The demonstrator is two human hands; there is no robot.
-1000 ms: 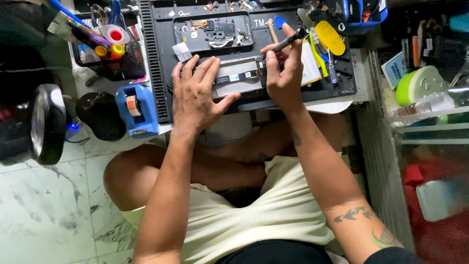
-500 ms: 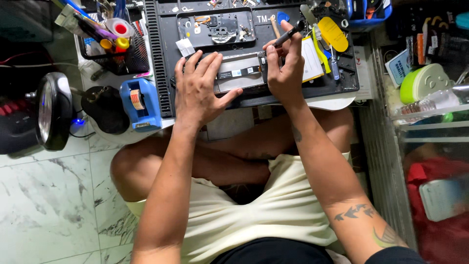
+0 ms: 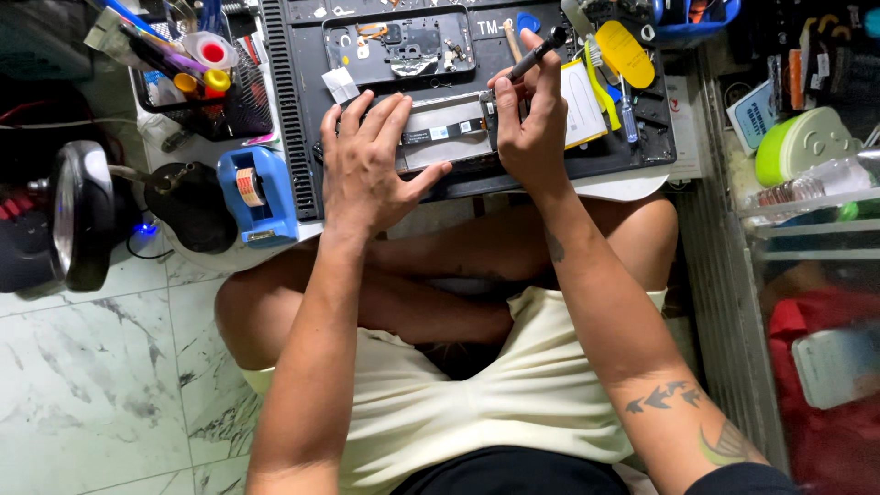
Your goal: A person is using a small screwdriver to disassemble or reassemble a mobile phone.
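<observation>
Phone [image 3: 440,133] with its back off is the thing being worked on here, lying flat on a dark work mat [image 3: 642,147] at the near edge of a low bench, right above the person's crossed legs. What shows of it is a long grey-silver slab with a darker strip along one side and a couple of tiny label-like patches, though it's too small to make out much else. The left hand [image 3: 367,165] is spread wide and flat, fingers fanned over the left end of the phone and pinning it down, not gripping anything. The right hand [image 3: 532,124] is curled closed around a black screwdriver [image 3: 536,53], which sticks up and away at an angle, with the fingertips bunched at the right end of the phone. Just behind the phone on the mat sits a dark back cover [image 3: 399,46] with a camera cutout. To the right of the right hand there's a yellow-edged white card [image 3: 579,101] and a yellow oval pry tool [image 3: 625,50]. Off to the left, a blue tape dispenser [image 3: 261,192] stands beside the mat, with a mesh basket [image 3: 238,110] of pens behind it. Far right, a lime green round container [image 3: 802,142] sits near a blue-and-white label [image 3: 753,115].
</observation>
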